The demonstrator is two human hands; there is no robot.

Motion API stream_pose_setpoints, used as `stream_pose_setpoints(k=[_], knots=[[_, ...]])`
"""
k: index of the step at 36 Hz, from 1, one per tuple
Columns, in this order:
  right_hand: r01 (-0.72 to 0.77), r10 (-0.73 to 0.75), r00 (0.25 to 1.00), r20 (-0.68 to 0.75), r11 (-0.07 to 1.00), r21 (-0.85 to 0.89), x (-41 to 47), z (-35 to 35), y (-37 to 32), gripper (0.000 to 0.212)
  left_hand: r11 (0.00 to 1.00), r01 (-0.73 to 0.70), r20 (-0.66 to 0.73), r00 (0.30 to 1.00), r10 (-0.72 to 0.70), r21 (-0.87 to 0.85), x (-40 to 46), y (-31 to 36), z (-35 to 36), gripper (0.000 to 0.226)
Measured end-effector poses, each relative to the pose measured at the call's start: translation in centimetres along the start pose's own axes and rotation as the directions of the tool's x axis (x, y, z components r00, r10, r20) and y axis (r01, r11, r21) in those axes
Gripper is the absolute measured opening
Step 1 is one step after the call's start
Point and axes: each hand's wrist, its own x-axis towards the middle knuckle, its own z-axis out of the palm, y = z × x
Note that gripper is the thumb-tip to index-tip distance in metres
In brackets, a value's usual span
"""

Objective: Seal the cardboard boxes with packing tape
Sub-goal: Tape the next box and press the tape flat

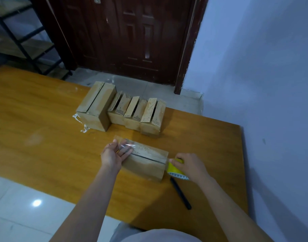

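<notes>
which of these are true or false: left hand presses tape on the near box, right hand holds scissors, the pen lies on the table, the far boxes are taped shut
1. The left hand presses clear tape on the near box: true.
2. The right hand holds scissors: false, it grips a yellow tape roll.
3. The black pen lies on the table: true.
4. The far boxes are taped shut: false, their flaps stand open.
</notes>
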Motion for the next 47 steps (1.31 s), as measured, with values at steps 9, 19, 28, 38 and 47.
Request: stream_pose_setpoints(k=[9, 19, 28, 38, 47], knots=[[-0.017, 0.019, 0.998, 0.055, 0.999, -0.041, 1.0, 0.5, -0.5, 0.039, 1.000, -0.002, 0.064, 0.998, 0.004, -0.030, -0.1, -0.1, -0.1, 0.041], [-0.053, 0.054, 0.998, 0.021, 0.996, -0.076, 0.9, 1.5, -0.6, 0.029, 0.967, -0.193, -0.091, 0.973, 0.210, 0.168, -1.0, 0.3, -0.2, 0.012], [-0.059, 0.060, 0.998, 0.021, 0.998, -0.038, 1.2, 1.9, -0.8, 0.030, 0.669, -0.294, -0.100, 0.869, 0.485, 0.683, 0.6, 0.0, -2.3, 0.020], [-0.066, 0.066, 0.997, 0.026, 0.998, -0.008, 1.3, 2.2, -0.9, 0.034, 0.637, -0.154, -0.106, 0.931, 0.350, 0.755, 2.1, -0.2, -3.0, 0.026], [-0.077, 0.078, 0.996, 0.044, 0.996, -0.033, 1.8, 2.4, -1.0, 0.031, 0.806, 0.225, -0.223, 0.968, -0.119, 0.547, 2.7, 0.5, -2.6, 0.029]])
